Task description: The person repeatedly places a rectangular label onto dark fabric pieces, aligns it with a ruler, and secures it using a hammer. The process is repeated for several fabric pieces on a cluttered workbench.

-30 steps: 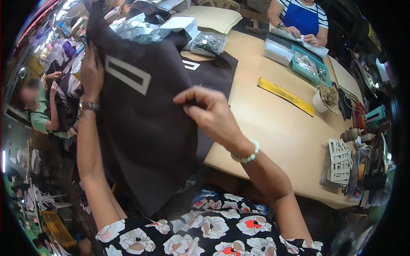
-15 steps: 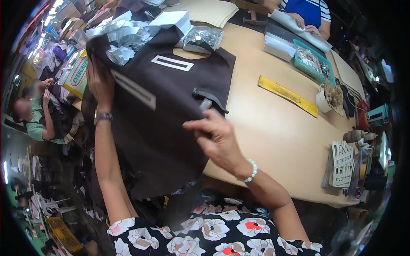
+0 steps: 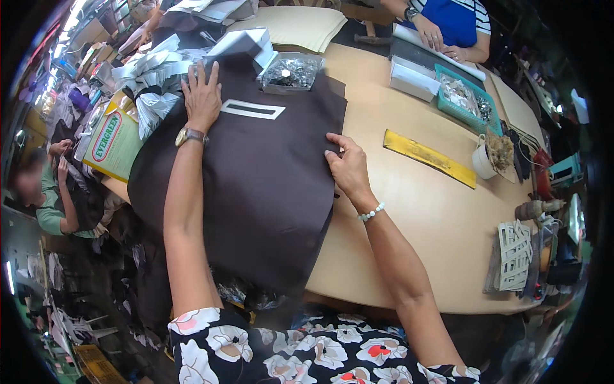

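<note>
A large dark brown sheet of leather-like material [image 3: 256,185] lies over the table's left part and hangs past its near edge. My left hand [image 3: 203,96] rests flat on its far left part, fingers spread. Just right of that hand is a white rectangular frame shape [image 3: 276,112] with a long slot. My right hand [image 3: 350,168] is at the sheet's right edge, index finger and thumb apart with their tips at the edge, the other fingers curled. Nothing is visibly gripped in it. The hammer seen earlier is out of sight.
Beyond the sheet stand a clear box of metal parts [image 3: 291,72], white strips [image 3: 150,73] and a yellow-green tin [image 3: 112,141]. Rightward lie a yellow bar [image 3: 428,158], a teal basket [image 3: 470,96] and a white cup [image 3: 484,160]. Co-workers sit at far right and left.
My left hand has moved right and come down flat on the sheet, which was lifted and now lies flatter. My right hand has moved right and away from me. The hammer and second white frame disappeared.
</note>
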Tool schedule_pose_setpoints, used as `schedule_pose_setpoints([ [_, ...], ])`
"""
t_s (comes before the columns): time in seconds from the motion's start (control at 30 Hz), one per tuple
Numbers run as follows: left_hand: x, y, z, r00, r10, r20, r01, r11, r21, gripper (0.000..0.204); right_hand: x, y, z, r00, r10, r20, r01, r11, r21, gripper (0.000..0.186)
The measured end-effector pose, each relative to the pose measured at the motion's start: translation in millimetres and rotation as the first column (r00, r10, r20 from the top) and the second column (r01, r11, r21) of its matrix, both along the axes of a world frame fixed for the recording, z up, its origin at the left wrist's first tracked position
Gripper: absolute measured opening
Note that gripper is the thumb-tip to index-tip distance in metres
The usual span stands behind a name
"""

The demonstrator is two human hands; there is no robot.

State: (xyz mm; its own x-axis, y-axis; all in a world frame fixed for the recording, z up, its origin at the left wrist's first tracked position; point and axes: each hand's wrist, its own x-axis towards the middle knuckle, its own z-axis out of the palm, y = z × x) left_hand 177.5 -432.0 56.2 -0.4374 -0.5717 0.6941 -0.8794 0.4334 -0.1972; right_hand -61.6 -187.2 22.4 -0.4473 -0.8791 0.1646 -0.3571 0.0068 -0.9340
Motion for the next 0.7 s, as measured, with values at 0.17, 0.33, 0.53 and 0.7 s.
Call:
schedule_pose_setpoints([
  [0.17, 12.2, 46.2, -17.9, 1.0, 0.021, 0.021, -0.026, 0.955, 0.294, 0.053, -8.8, -2.3, -14.4, 0.999, -0.001, 0.038, 0.003, 1.0, -0.028, 0.038],
  [0.33, 45.4, 42.7, -36.1, 0.991, 0.125, 0.05, -0.132, 0.833, 0.537, 0.063, -12.0, -3.1, -23.4, 0.99, 0.051, 0.13, -0.05, 0.999, -0.012, 0.044],
  [0.53, 33.7, 22.2, -39.8, 0.992, 0.122, 0.0, -0.094, 0.761, 0.642, 0.064, -8.3, -0.6, -14.7, 0.996, 0.045, 0.081, -0.047, 0.999, 0.023, 0.046],
  [0.7, 11.1, -4.7, -45.0, 0.999, -0.001, 0.049, -0.029, 0.799, 0.601, 0.068, -7.7, -1.8, -13.6, 0.997, 0.037, 0.072, -0.039, 0.999, 0.03, 0.046],
])
